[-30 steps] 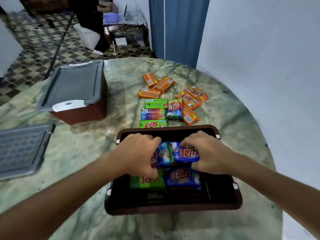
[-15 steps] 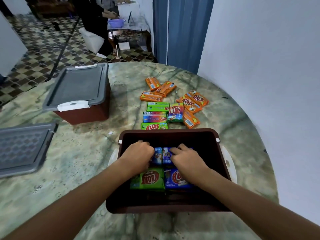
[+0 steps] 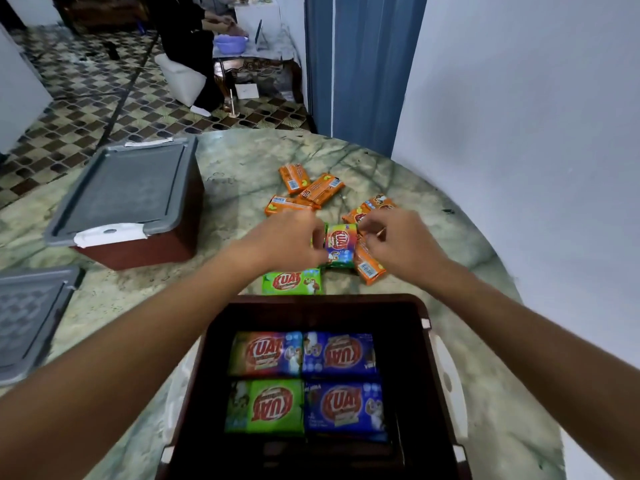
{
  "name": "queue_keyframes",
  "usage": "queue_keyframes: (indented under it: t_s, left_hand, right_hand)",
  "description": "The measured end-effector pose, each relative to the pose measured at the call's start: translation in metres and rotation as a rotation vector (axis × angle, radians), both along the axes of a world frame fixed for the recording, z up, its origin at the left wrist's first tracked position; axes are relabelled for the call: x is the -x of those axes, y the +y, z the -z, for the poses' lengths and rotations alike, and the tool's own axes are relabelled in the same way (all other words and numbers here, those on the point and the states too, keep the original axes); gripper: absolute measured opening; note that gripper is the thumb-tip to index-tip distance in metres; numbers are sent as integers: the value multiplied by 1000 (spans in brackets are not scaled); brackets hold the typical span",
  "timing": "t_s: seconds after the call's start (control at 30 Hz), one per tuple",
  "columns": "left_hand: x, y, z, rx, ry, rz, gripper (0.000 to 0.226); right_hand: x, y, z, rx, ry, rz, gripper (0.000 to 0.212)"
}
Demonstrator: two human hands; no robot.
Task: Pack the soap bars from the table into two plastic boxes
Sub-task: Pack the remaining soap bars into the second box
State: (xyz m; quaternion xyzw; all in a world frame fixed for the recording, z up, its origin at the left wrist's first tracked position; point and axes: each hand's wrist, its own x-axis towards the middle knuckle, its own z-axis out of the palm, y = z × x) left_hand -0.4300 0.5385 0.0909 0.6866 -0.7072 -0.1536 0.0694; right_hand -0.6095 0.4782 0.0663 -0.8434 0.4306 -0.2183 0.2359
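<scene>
Open box (image 3: 433, 327) near edge cut by frame bottom; left hand (image 3: 287, 242) hides soap bars beneath; loose lid (image 3: 31, 320) cropped left.

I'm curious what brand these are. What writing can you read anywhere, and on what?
"KUAT": green soap bar on the table.
"KUAT": multicoloured soap bar between the hands.
"KUAT": four soap bars in the open box, one upside down.
Small print and barcodes on the orange bars: too small to read.
</scene>
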Motion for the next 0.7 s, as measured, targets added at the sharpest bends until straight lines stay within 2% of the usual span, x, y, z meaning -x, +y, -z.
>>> queue_keyframes:
  t_s: [0.07,0.17,0.23,0.3,0.37,0.4,0.5,0.57,0.7]
  left_hand:
    - [1,-42,19,23,-164,1,34]
    - [-2,-95,61,-148,-450,167,89]
    - [-5,-117,85,-242,-452,216,120]
    - [-5,-133,103,-298,-407,232,133]
    - [-1,-139,113,-304,-402,258,135]
    - [0,-142,116,-286,-393,262,134]
    - [2,-146,121,-218,-316,241,126]
    - [2,-141,114,-173,-204,182,115]
    - [-3,-114,67,41,47,13,74]
  right_hand:
    - [0,-40,23,-128,163,84,23]
    - [-4,-69,62,-306,360,80,29]
    - [-9,-75,83,-331,422,68,40]
    - [-16,-82,100,-277,496,63,66]
    - [-24,-84,111,-202,572,48,88]
    - [-27,-85,114,-168,587,40,92]
    - [-29,-86,115,-121,584,10,86]
    - [-25,-85,111,-152,561,13,82]
    - [-11,-78,79,-230,427,49,64]
